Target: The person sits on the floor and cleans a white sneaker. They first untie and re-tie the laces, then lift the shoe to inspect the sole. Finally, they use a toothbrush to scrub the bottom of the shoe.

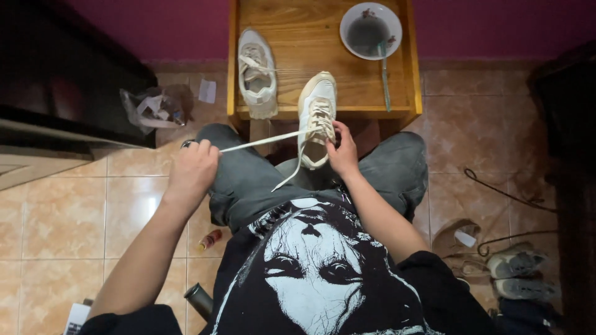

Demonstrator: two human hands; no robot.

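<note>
**Lacing a shoe on the lap**

Your left hand is closed in a fist on the lace, pulling it out taut to the left over your left knee. The lace runs from that fist straight across to the shoe, and a second loose end hangs down from the shoe toward your lap. Your right hand sits just right of the shoe, fingers pinched at the eyelets on its near side, thumb against the lacing. The shoe is white with a tan sole edge, toe pointing away from you, heel resting between your knees, toe lying over the front edge of the stool.

Beyond both hands, on the stool: a second shoe ahead of your left hand, toe away, laces loose. Ahead and right of your right hand, a plate with a dark patch in it, and a thin tool lying from its rim toward you.

Far left of your left hand, a crumpled bag on the tiles. Right of your right elbow, more shoes on the floor.
</note>
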